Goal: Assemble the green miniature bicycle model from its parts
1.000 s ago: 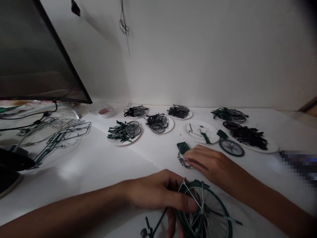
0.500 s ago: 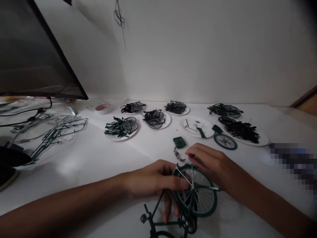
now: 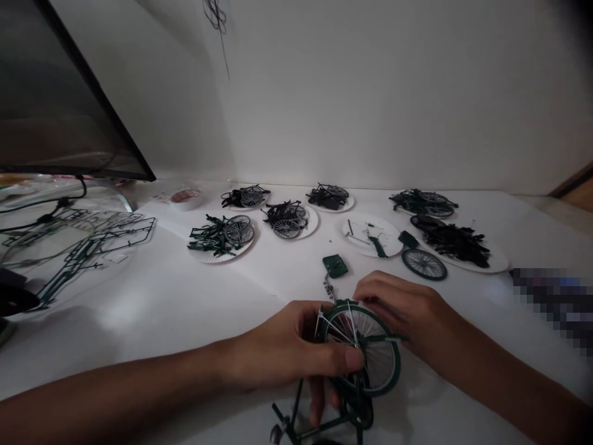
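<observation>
My left hand (image 3: 296,346) grips a small green model bicycle (image 3: 331,425), its thumb pressed on the hub of the spoked wheel (image 3: 377,352) and its other fingers behind. The bicycle is tilted, with the wheel up and the frame toward me. At the wheel's far right edge is my right hand (image 3: 401,303), fingers bent; their tips are partly hidden behind the wheel, so what they pinch cannot be made out. Just beyond the hands lie a green square part (image 3: 335,266) and a small grey chain-like piece (image 3: 328,287).
Paper plates with black and green bicycle parts stand along the wall, among them a green pile (image 3: 220,235) and a black pile (image 3: 456,244). A loose wheel (image 3: 424,264) lies by a plate (image 3: 347,238). Part frames (image 3: 92,247), a tape roll (image 3: 185,196) and a monitor (image 3: 60,99) are at left.
My right hand has come in closer against the wheel's far edge. The bicycle has shifted slightly in my left hand, its frame lower in view. The camera view has moved a little.
</observation>
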Tool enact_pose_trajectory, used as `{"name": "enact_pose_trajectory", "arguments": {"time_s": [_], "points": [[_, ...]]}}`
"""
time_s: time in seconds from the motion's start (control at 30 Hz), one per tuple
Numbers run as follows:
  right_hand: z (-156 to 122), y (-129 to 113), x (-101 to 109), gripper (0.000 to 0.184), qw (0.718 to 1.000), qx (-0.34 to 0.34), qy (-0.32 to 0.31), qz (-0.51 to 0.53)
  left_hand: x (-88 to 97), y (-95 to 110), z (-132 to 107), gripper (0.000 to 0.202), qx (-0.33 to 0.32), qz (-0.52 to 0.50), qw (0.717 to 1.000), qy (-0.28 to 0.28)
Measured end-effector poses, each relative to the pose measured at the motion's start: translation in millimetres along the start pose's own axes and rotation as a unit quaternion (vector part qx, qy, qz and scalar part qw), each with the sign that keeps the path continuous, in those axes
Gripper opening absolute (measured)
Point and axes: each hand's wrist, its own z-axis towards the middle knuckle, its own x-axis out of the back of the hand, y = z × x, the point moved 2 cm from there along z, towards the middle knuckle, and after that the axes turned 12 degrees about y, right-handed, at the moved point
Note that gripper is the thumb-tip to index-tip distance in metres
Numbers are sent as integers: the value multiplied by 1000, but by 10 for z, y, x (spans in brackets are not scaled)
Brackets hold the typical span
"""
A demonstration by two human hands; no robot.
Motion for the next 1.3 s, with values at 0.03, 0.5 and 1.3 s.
{"name": "enact_pose_trajectory", "arguments": {"time_s": [0.03,0.5,1.3], "points": [[2,12,-4,21,1000,2,1,0,0,-4,-2,40,2,-1,1000,3],[-44,41,56,17,995,50,45,-72,-7,-1,-47,9,75,61,994,-57],[-63,9,-11,14,995,-2,1,-104,4,-32,-43,27,67,40,997,-30]]}}
